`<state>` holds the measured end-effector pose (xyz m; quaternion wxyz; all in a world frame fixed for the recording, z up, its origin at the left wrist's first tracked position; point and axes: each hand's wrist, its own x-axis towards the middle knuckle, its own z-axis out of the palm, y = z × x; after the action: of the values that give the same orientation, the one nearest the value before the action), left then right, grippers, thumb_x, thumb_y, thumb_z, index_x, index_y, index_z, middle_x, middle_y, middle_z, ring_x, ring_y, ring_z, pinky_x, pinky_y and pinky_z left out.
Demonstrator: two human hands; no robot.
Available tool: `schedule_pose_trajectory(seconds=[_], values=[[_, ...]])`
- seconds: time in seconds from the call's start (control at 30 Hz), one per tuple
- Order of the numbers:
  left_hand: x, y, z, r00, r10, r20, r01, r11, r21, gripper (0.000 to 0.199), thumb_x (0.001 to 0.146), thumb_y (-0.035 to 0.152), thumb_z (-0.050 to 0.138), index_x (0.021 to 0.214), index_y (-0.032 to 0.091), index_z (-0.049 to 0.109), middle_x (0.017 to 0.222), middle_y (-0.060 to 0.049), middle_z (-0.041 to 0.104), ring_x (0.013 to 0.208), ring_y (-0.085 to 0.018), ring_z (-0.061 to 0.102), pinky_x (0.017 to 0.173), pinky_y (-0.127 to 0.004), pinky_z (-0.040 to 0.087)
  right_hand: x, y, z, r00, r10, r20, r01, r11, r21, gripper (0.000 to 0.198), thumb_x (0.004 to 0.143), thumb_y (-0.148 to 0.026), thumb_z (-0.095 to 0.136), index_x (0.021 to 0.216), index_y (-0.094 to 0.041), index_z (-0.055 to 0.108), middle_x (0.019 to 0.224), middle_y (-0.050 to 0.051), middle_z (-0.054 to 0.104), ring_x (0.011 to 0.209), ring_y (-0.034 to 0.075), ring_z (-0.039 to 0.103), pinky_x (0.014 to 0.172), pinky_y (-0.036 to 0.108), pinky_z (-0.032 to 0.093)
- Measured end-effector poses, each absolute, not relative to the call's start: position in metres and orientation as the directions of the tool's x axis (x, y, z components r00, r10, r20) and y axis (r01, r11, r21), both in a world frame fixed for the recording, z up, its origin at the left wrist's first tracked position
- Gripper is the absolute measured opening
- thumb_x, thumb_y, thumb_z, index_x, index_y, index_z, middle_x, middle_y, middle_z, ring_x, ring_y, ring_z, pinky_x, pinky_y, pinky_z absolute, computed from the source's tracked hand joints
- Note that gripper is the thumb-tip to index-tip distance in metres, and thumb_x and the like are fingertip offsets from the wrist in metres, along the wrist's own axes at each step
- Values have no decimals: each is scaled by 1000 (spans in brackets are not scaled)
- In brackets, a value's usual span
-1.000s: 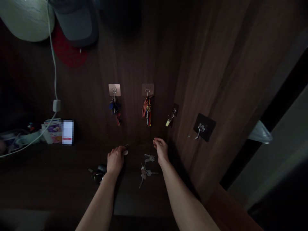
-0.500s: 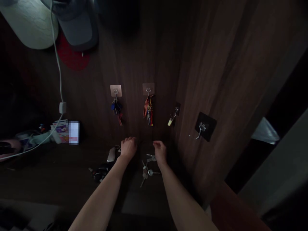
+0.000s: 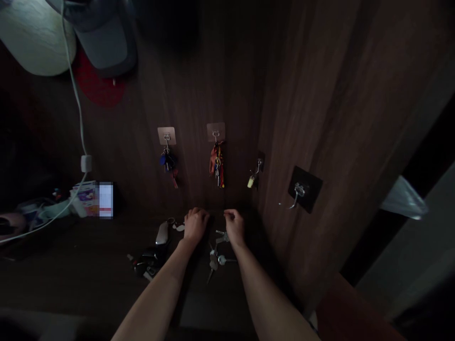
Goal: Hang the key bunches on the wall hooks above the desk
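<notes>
My left hand [image 3: 195, 225] is palm down at the back of the dark shelf, its fingers bent a little apart over the surface. Beside it lie a ring with a pale tag [image 3: 178, 228], a grey fob [image 3: 162, 233] and a bunch of black key fobs [image 3: 147, 260]. My right hand [image 3: 235, 228] is closed, thumb against forefinger; anything between them is too small to make out. Against its left side rests a silver key [image 3: 222, 236]. Nearer me on the shelf are a round-headed key [image 3: 223, 260] and another joined pair [image 3: 213, 262].
Blue-fobbed keys [image 3: 167, 160] and a colourful lanyard with keys [image 3: 217, 166] hang from wall hooks. A small padlock [image 3: 250, 181] hangs at the corner, beside a bare hook [image 3: 298, 190]. Caps [image 3: 103, 47], a white cable [image 3: 78, 109] and small boxes [image 3: 87, 199] are left.
My left hand has moved right, away from the grey fob, uncovering the pale tag. My right hand stays near the silver key. The view has shifted slightly.
</notes>
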<state>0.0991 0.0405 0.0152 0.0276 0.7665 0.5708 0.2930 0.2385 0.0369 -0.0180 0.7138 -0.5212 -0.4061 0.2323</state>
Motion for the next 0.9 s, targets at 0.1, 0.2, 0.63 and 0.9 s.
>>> schedule_pose_trajectory(seconds=[0.1,0.2,0.63,0.9], values=[[93,32,17,138,876,462,760,-393,517,20,83,28,49,84,21,68,103,-5,63,100,-22,53,89,-37,39,237,36,-14,548,773,318,47,351,-935,9,65,-15,59,64,-23,64,62,-3,63,65,15,57,68,24,40],[86,24,22,108,842,529,637,-467,614,17,81,28,52,81,21,68,100,-5,63,100,-20,54,92,-36,38,233,32,-7,520,815,256,-73,341,-937,9,65,-15,58,64,-22,64,61,-3,64,65,15,59,68,25,41],[73,14,13,51,902,429,125,-432,893,24,75,40,59,80,19,69,113,-7,61,109,-20,54,96,-34,38,208,5,14,13,972,234,-289,227,-930,19,71,-38,62,73,-20,66,68,-5,64,68,12,57,65,21,40],[70,15,15,8,941,337,-75,-336,939,34,72,47,62,83,16,69,113,-8,63,109,-21,54,93,-32,40,204,-5,21,-189,967,168,-500,52,-864,21,69,-33,67,83,-17,65,75,1,68,72,12,63,67,22,45]])
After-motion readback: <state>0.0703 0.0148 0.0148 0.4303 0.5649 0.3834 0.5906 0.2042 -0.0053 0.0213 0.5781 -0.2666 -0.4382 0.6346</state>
